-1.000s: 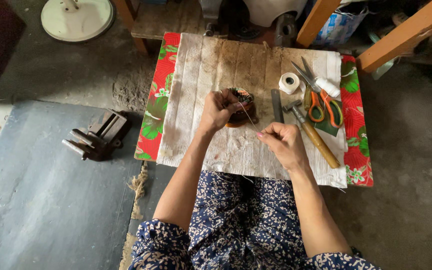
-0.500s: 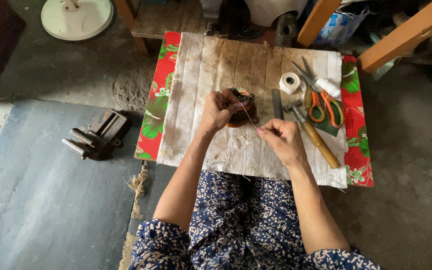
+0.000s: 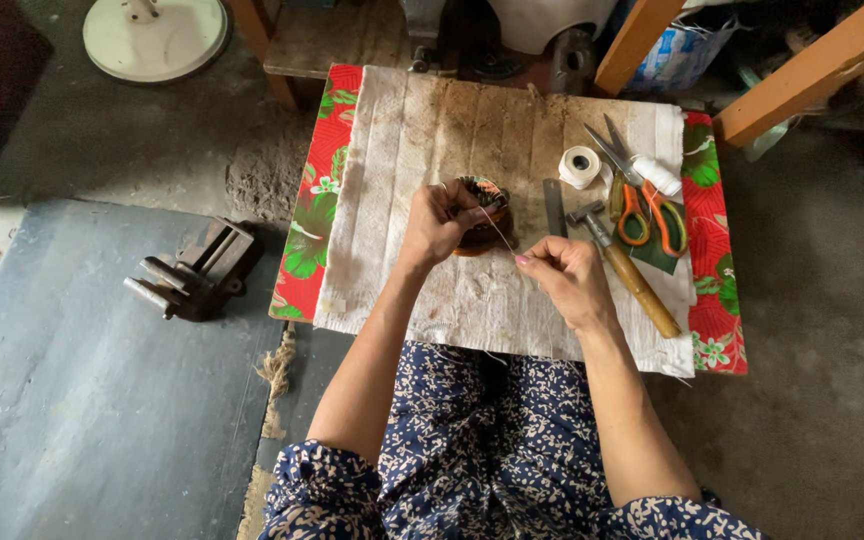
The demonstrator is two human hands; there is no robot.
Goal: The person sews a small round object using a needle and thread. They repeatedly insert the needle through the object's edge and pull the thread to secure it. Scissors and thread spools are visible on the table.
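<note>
My left hand (image 3: 439,222) grips a small round brown object (image 3: 482,215) with a patterned cloth top, held just above the white cloth (image 3: 402,150) on the low table. A thin thread (image 3: 500,232) runs taut from that object down to my right hand (image 3: 564,280), whose fingertips pinch its end. The two hands are about a hand's width apart.
On the table's right lie a white thread spool (image 3: 580,166), orange-handled scissors (image 3: 642,205), a wooden-handled hammer (image 3: 627,270) and a flat metal file (image 3: 554,208). A red floral cloth (image 3: 314,200) lies under the white one. A metal vise (image 3: 197,272) sits on the floor at left.
My right hand has moved slightly toward the round object, up and left, still pinching the thread. The left hand has stayed in place.
</note>
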